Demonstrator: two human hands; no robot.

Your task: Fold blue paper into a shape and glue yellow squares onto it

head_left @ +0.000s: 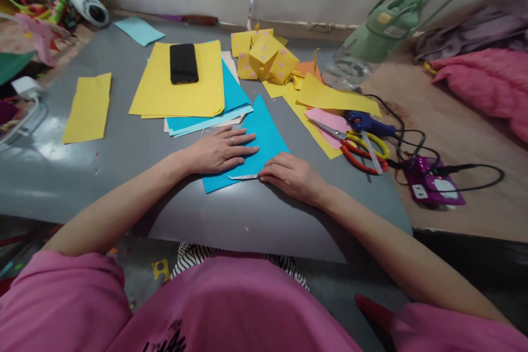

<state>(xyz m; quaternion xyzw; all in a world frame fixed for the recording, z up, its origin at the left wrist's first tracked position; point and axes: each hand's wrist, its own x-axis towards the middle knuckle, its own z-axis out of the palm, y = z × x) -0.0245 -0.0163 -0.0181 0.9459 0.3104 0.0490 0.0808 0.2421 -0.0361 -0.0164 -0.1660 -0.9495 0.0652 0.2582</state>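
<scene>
My left hand [220, 149] lies flat with fingers stretched over a blue sheet of paper [264, 129], which has a pointed top and looks folded. At the right side of that sheet, my right hand [292, 175] is closed around a pair of thin silver tweezers [245, 177]. Their bent tip points left, along the paper's lower edge. Part of the blue sheet is hidden beneath both hands. Just beyond my left hand is a stack of yellow sheets [154, 91] over blue and pale ones, with a black phone [183, 64] on top.
Yellow dotted paper shapes [266, 58] stand at the back. Scissors [363, 151] and a blue glue gun [371, 122] lie right, its cord near a purple power box [433, 184]. A green-topped bottle [379, 27] stands behind. A yellow strip [87, 110] lies left on the grey table [264, 225].
</scene>
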